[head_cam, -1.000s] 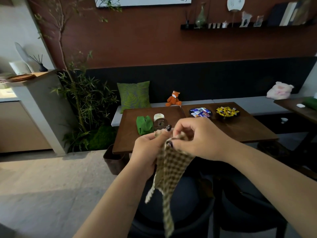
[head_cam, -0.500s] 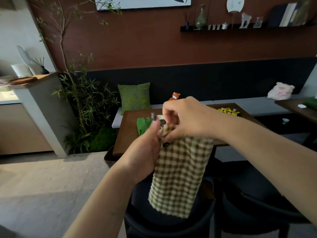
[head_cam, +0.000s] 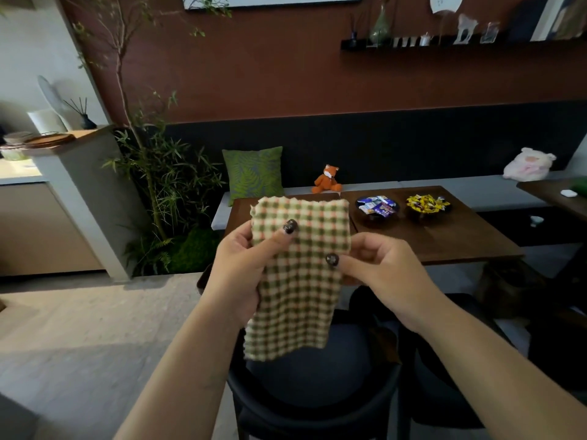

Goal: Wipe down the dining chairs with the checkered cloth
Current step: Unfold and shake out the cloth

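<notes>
Sitting on the worktop [head_cam: 444,246], two bowls hold wrapped sweets; both hands' grips, left hand [head_cam: 241,265] and right hand [head_cam: 378,274], pinch the checkered cloth [head_cam: 298,274], hanging lengthwise downward over a dining chair [head_cam: 317,392].

I face a rust-brown wall [head_cam: 254,74] with a dark shelf [head_cam: 444,44], a grey bench [head_cam: 444,185] below, a wooden table [head_cam: 444,239], bamboo [head_cam: 158,185] at left, and pale floor [head_cam: 79,328].

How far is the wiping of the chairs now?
Done: nothing on the chairs shows as wiped. In hand: the left hand and right hand hold the checkered cloth spread in the air above the dark chair. Left: all the wiping, as the cloth touches no chair.
</notes>
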Motion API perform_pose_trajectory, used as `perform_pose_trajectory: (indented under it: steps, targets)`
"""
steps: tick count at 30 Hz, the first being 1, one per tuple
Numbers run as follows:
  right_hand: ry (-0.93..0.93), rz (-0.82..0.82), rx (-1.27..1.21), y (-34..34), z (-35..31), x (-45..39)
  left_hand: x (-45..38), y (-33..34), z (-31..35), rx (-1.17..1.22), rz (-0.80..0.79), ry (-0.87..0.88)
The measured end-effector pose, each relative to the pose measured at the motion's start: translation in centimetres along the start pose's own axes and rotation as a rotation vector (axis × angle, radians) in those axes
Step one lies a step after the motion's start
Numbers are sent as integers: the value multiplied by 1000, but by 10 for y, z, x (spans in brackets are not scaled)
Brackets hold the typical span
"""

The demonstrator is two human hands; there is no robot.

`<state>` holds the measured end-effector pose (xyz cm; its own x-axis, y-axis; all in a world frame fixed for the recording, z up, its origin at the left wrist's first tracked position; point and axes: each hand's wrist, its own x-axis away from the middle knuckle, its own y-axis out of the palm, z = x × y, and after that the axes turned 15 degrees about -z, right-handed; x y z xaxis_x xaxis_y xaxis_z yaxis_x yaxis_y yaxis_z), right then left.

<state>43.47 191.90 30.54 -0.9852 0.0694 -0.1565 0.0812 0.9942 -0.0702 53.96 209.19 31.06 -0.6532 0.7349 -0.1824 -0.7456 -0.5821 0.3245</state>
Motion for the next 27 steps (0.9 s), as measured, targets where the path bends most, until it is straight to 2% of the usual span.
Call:
perform_pose_trajectory:
  steps: [3, 6, 8, 10, 12, 18, 20, 23, 25, 27]
  targets:
    - [-88, 79, 39, -6, -9, -7, 10, -3, -21, -18, -84, -107]
    - [-63, 154, -95, -17, -10, -10, 18, 0, -43, -87, -139, -158]
    - [69, 87, -220, -23, -1, -5, 18, 4, -50, -113, -124, -149]
    - [227, -46, -303, -25, 13, 6, 14, 6, -50, -72, -114, -116]
    - [273, -108, -255, -24, 27, 17, 11, 9, -48, -77, -99, -103]
    - [171, -2, -177, -35, 33, 25, 2, 23, -62, -282, 92, -148]
    - [144, 61, -103, -39, 33, 26, 3, 30, -71, -313, 41, -108]
    - [77, 114, -84, -52, 34, 28, 5, 36, -80, -407, -128, -33]
    - [10, 19, -8, -63, 32, 33, 2, 38, -81, -625, -178, -46]
    - [-2, -92, 164, -76, 31, 39, -4, 42, -79, -833, -160, -57]
